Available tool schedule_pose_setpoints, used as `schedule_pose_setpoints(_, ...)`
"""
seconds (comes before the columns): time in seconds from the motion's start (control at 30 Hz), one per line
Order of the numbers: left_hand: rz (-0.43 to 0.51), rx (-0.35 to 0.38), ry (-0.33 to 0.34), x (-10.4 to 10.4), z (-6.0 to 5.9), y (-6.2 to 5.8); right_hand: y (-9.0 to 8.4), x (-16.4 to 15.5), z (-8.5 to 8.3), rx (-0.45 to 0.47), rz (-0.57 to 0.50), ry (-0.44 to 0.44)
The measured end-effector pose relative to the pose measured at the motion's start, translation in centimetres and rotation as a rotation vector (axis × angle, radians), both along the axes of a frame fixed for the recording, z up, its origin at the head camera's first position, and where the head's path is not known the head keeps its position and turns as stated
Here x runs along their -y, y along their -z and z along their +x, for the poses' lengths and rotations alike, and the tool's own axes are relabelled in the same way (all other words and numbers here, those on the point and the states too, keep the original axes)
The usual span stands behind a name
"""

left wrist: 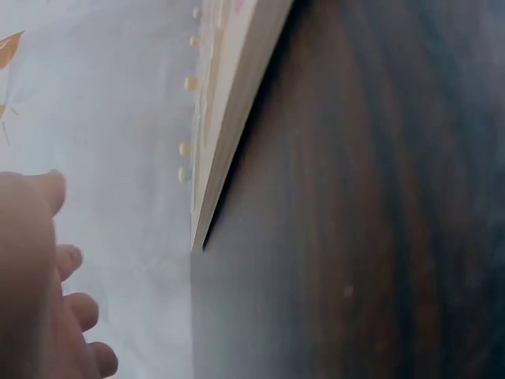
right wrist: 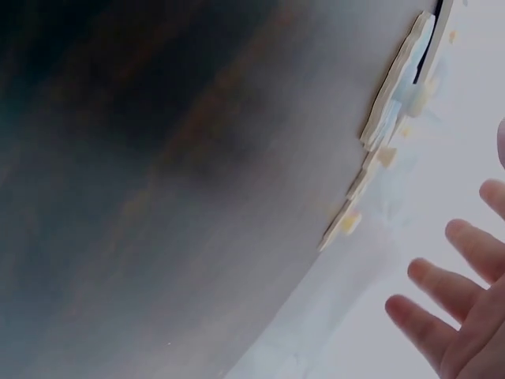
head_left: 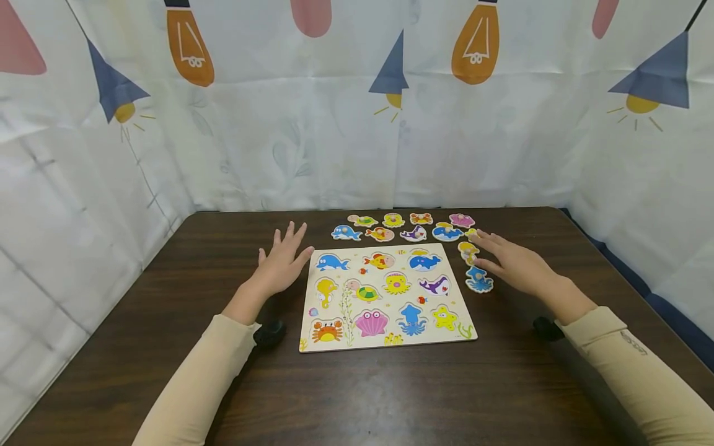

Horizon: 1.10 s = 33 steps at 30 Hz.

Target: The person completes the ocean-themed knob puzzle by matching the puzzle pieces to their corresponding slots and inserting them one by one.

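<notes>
Pieces (head_left: pixel 415 227) all lay loose on the table (head_left: pixel 167 297) beyond and right of your board (head_left: pixel 385 296), none fitted yet, while your left hand (head_left: pixel 281 263) and right hand (head_left: pixel 510 260) hovered flat, holding nothing.

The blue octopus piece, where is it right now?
In the head view, the blue octopus piece lies on the table just off the puzzle board's right edge, beside the right hand, below a yellow piece.
</notes>
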State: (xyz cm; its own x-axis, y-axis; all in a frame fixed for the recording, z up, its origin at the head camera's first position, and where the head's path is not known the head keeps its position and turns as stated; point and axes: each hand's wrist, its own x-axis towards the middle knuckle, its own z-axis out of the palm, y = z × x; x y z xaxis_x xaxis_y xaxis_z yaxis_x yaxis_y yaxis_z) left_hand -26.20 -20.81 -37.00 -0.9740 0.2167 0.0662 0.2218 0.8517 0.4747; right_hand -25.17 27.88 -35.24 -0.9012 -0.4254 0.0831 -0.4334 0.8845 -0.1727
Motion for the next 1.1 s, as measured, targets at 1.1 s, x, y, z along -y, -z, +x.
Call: schedule_pose_setpoints(1.1, -0.089, 0.152, 0.166, 1.3, 0.2, 2.1, 0.0, 0.5, 0.4, 0.035, -0.155, -0.109)
